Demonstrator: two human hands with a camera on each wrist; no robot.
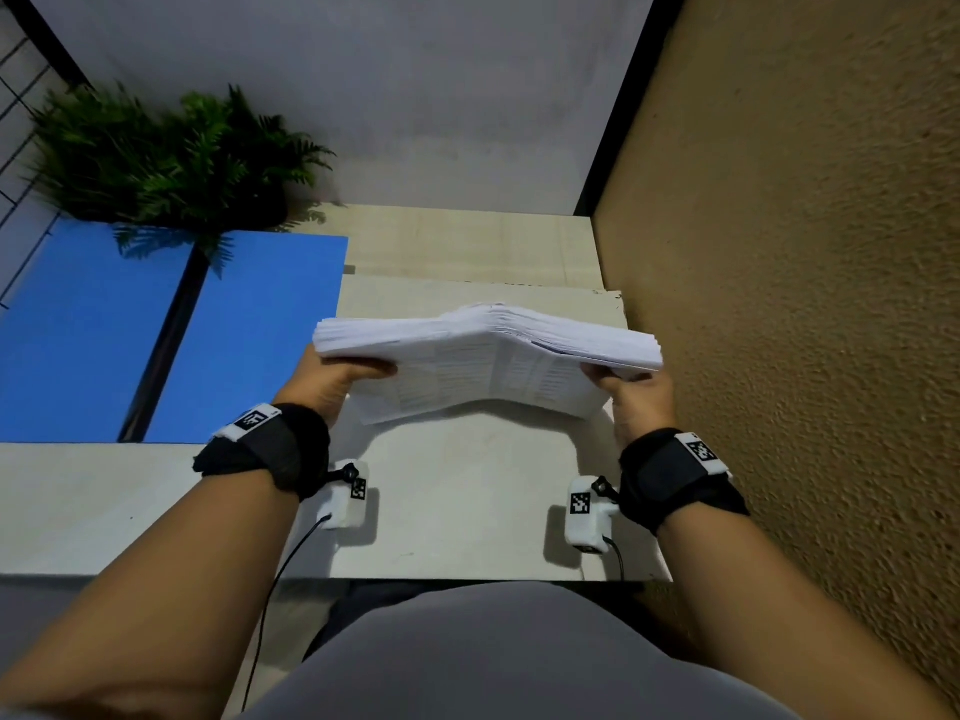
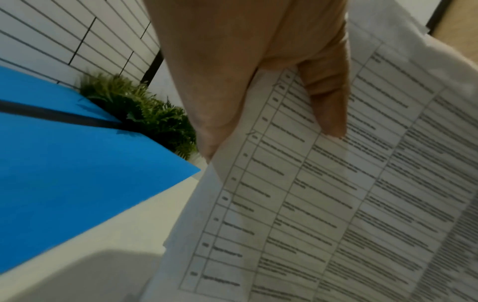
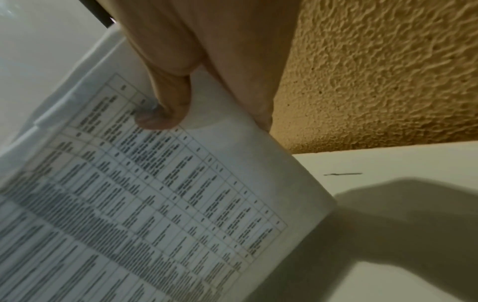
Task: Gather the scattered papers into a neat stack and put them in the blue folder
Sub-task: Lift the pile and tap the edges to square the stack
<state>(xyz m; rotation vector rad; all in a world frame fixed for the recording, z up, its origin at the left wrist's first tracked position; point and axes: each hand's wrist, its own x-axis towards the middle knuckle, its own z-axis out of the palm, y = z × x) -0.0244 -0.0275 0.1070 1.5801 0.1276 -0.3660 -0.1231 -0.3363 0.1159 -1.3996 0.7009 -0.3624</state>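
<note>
From the head view the person has the whole stack of papers (image 1: 488, 356) up on edge above the desk (image 1: 467, 491), the left hand (image 1: 332, 379) clamped on one short side and the right hand (image 1: 631, 394) on the other, and the sheets bulge upward in the middle, so they look to be in the middle of squaring it. I'd say the gathering is done and this is the tidying step, since I can see no loose sheets lying about. The blue folder (image 1: 171, 330) lies open flat on the desk to the left, apart from the stack, with a potted fern (image 1: 171, 158) at its far edge. From the left wrist view, the thumb (image 2: 325, 98) lies curled across the printed table on the facing sheet, pinching the edge against the fingers behind, which are hidden; the folder (image 2: 77, 173) shows blue below. From the right wrist view, the thumb (image 3: 165, 106) presses the printed face likewise, the other fingers tucked out of sight behind, beside the rough ochre wall (image 3: 375, 71). The next move, I reckon, wants the bottom edges tapped even on the desk, then the stack laid flat and carried left onto one half of the folder without letting the sheets fan.
</note>
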